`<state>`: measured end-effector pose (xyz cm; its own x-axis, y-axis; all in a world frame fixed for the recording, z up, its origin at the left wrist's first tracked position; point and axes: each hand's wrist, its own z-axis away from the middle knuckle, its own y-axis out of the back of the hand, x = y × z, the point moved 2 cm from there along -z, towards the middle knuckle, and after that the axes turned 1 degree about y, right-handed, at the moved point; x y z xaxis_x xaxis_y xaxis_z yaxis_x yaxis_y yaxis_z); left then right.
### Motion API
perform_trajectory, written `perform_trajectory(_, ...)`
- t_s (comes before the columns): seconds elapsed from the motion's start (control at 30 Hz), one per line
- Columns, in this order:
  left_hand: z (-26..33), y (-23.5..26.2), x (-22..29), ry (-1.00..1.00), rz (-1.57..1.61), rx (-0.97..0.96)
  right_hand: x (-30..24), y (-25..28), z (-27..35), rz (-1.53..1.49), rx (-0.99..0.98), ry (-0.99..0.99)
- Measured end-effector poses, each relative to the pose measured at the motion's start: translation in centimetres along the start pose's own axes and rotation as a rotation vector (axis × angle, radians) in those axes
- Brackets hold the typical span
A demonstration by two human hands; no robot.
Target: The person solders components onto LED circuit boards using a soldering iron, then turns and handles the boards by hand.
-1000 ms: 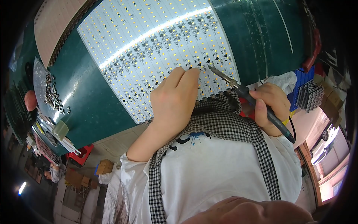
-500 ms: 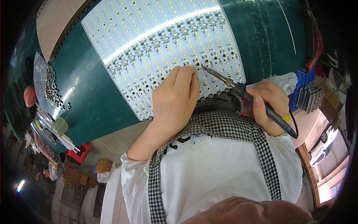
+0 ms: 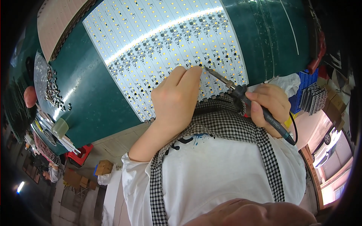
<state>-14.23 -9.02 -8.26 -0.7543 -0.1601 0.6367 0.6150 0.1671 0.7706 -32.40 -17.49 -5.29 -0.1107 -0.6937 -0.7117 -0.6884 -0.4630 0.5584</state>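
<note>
A white LED circuit board panel (image 3: 151,49), dotted with rows of yellow LEDs and small black parts, lies on the green work surface. In my right hand (image 3: 270,107) is a soldering iron (image 3: 241,92), held like a pen, with its dark cable hanging from the rear end. The iron's metal tip points at the panel just right of my left fingertips. My left hand (image 3: 175,98) rests over the panel's near part with fingers bent together in a pinch. Its fingertips and whatever they grip are hidden from view.
Small black components (image 3: 54,90) lie on a clear plastic bag at the left, near a pale green container (image 3: 60,128). Stacked boards (image 3: 60,24) sit at the far left. A blue crate (image 3: 308,88) and white plastic (image 3: 288,83) are at the right.
My left hand has shifted slightly, its fingertips moving a little right toward the iron. My right hand has tilted the iron slightly, its rear end moving left and nearer. The panel stays put.
</note>
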Motion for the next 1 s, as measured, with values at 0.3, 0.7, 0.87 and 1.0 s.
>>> perform_trajectory(0.3, 0.3, 0.1, -0.3, 0.047, 0.126, 0.105, 0.2, 1.4, 0.7, 0.022, 0.048, -0.205)
perform_trajectory(0.7, 0.4, -0.1, -0.2, 0.053, 0.125, 0.076, 0.1, 1.9, 0.8, 0.014, 0.058, -0.197)
perform_trajectory(0.87, 0.4, -0.3, -0.2, 0.047, 0.143, 0.099, 0.0, 1.8, 1.0, 0.015, 0.065, -0.215)
perform_trajectory(1.0, 0.4, 0.3, -0.1, 0.065, 0.106, 0.114, -0.1, 1.7, 1.1, -0.019, 0.059, -0.259)
